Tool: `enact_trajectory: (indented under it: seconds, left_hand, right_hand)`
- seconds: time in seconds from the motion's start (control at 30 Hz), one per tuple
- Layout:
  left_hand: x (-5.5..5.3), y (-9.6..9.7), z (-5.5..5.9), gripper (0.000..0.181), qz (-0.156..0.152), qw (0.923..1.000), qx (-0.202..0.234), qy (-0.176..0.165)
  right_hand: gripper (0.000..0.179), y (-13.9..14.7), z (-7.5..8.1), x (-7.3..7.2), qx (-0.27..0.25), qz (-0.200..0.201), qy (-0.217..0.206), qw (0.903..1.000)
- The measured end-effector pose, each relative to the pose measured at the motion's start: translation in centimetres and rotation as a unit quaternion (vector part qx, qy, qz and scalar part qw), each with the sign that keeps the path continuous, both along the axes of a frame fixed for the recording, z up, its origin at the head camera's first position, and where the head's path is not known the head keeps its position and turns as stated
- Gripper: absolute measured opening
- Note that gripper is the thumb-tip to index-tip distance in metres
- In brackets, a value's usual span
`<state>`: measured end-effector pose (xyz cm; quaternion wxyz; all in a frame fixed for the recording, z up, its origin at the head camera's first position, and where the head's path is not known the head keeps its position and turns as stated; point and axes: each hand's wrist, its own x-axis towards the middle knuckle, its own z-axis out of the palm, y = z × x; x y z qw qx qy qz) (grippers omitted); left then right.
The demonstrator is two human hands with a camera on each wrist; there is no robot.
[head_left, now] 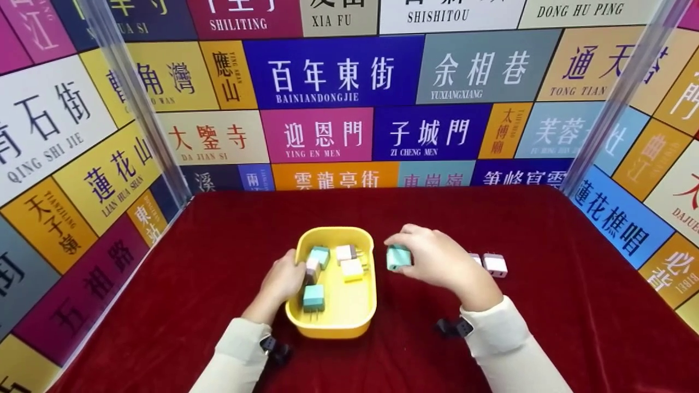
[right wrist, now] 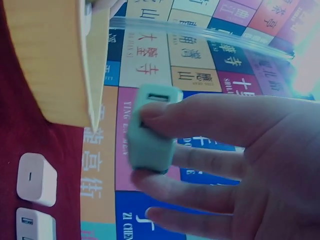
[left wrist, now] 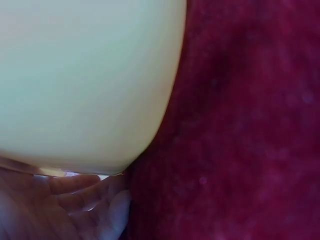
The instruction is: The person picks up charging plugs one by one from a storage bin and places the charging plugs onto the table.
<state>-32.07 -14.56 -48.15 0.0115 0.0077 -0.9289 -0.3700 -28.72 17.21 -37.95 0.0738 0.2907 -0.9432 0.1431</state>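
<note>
- Your pale sleeves (head_left: 505,333) hang nearest, over the red surface (head_left: 235,218).
- Your right-hand grip (head_left: 434,256) pinches a green charger (head_left: 397,258) just right of the yellow bin (head_left: 330,331).
- Your left-hand grip (head_left: 283,281) holds the bin's left rim.

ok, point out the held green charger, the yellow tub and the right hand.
Green charger (right wrist: 153,149): right wrist view, bare part of its body.
Yellow tub (head_left: 331,331): head view, near outer wall.
Right hand (head_left: 435,255): head view, back of the hand.

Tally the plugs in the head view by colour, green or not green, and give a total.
Green plugs: 3 (two in the tub, one in the right hand)
Other plugs: 5 (three in the tub, two on the cloth)
Total: 8
</note>
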Motion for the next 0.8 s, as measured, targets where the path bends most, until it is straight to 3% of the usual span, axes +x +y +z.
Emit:
enact_trajectory:
  seconds: [0.3, 0.8]
  left_hand:
    - [-0.1, -0.1, -0.1, 0.028, -0.006, 0.9999, -0.002, 0.011]
    - [0.0, 0.0, 0.1, 0.029, 0.004, 1.0000, -0.003, 0.003]
  right_hand:
    - [0.039, 0.3, -0.9, -0.7, 0.022, 0.002, -0.041, 0.9989]
    - [0.036, 0.3, -2.8, -1.7, 0.047, 0.006, -0.056, 0.9973]
